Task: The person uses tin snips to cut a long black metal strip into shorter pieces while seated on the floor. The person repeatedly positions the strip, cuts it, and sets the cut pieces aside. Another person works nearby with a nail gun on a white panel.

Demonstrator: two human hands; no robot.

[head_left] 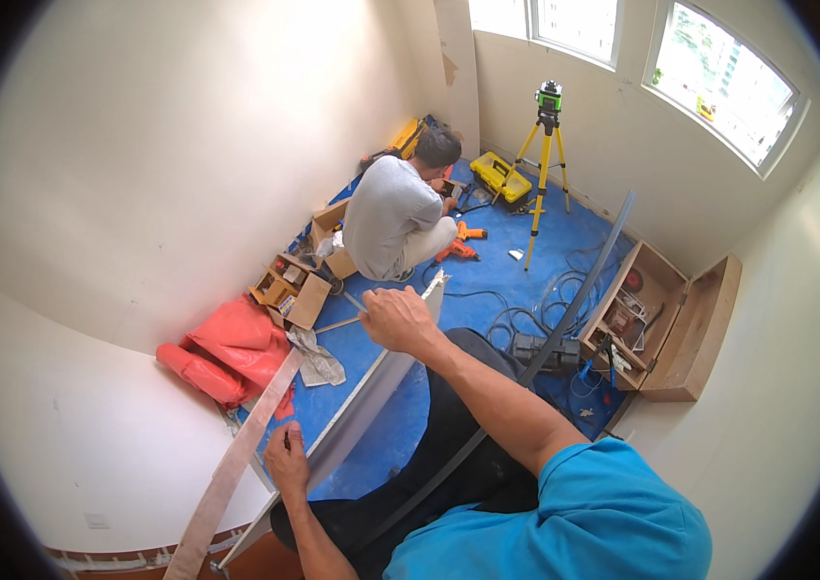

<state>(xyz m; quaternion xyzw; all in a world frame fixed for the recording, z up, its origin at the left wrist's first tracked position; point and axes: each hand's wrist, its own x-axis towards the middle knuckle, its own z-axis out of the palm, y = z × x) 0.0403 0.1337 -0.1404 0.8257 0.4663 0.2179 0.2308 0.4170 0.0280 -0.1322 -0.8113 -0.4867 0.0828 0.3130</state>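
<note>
A long white board (371, 391) stands on edge in front of me, running from lower left toward the middle, its far end rough. My right hand (397, 319) is closed just above the board's upper edge near that end. A thin pale strip shows at its fingertips, but I cannot tell whether it is gripped. My left hand (287, 458) is closed beside the board's nearer part; a small dark bit shows at the fingers, too small to name. Left of that hand a long wooden strip (234, 469) slants down to the lower edge.
A person (391, 213) squats ahead, near orange power tools (456, 251). A laser level (548, 97) tops a yellow tripod (543, 174). A yellow toolbox (499, 179), open wooden chest (676, 372), cables (526, 314), cardboard box (308, 302) and red sheeting (236, 350) surround the blue floor. A dark bar (579, 295) crosses by my legs.
</note>
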